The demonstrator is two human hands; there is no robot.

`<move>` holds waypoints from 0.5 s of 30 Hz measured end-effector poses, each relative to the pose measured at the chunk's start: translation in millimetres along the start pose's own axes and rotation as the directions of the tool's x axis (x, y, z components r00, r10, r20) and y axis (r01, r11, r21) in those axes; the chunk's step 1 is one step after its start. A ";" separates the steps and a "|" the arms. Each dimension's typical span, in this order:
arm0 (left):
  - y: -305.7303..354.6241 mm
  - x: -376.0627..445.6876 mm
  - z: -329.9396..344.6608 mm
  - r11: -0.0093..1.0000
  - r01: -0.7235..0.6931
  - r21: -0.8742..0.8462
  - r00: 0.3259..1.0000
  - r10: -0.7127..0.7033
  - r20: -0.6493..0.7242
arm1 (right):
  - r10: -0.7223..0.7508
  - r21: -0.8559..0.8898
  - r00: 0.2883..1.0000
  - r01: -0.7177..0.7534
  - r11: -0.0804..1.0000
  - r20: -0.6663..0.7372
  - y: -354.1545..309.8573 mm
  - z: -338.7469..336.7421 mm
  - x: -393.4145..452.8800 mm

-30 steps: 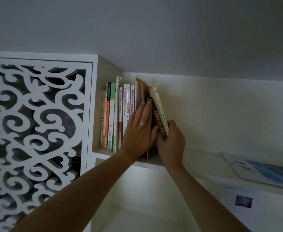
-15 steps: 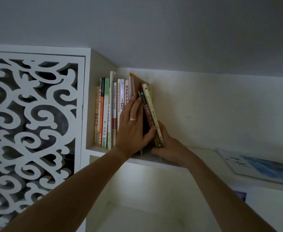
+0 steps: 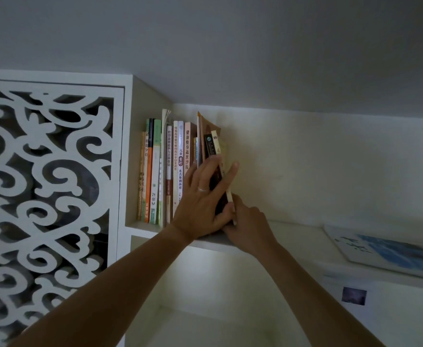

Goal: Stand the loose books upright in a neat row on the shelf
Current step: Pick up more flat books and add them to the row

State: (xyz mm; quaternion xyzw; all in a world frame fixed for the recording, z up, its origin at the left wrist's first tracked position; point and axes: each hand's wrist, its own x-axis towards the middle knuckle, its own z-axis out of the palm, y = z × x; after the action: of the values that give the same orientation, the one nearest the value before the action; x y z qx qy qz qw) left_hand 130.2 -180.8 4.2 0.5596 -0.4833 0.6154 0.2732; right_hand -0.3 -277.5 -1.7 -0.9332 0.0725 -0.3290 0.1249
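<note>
A row of upright books [image 3: 170,171] stands at the left end of the white shelf [image 3: 295,234]. At its right end a tall brown book [image 3: 209,126], a dark-spined book [image 3: 210,146] and a cream book [image 3: 217,144] lean slightly left against the row. My left hand [image 3: 203,199], wearing a ring, lies over these spines with straight spread fingers, one finger reaching across the cream book. My right hand [image 3: 249,227] sits at the shelf's edge, with its curled fingers holding the cream book's lower end. The fingertips are hidden.
A blue and white book [image 3: 390,251] lies flat on the shelf at the far right. A white carved lattice panel [image 3: 42,184] fills the left side. Below the shelf is an open compartment [image 3: 205,296]. The ceiling hangs close above.
The dark and cream books have tipped closer to upright against the row. My left hand has slid right across their spines. My right hand has stayed at their base.
</note>
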 end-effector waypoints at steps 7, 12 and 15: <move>2.9 -1.5 -1.9 0.996 0.069 0.062 0.998 -0.068 -0.011 | -0.068 0.283 0.909 -0.056 0.958 0.411 23.9 2.1 18.5; 1.6 -1.9 -2.5 0.992 -0.010 0.122 1.000 0.010 0.003 | 0.000 0.221 0.926 -0.090 0.971 0.378 39.2 -5.7 12.4; 1.5 -3.2 -3.0 0.992 -0.028 0.122 0.999 0.024 0.034 | 0.093 0.171 0.954 -0.146 0.974 0.287 37.6 -3.7 6.0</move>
State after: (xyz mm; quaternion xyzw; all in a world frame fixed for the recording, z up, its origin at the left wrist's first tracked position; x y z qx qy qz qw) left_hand 128.4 -178.1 1.0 0.5787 -0.4564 0.6382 0.2225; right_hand 0.0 -315.5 -5.9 -0.9476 0.0792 -0.1925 0.2422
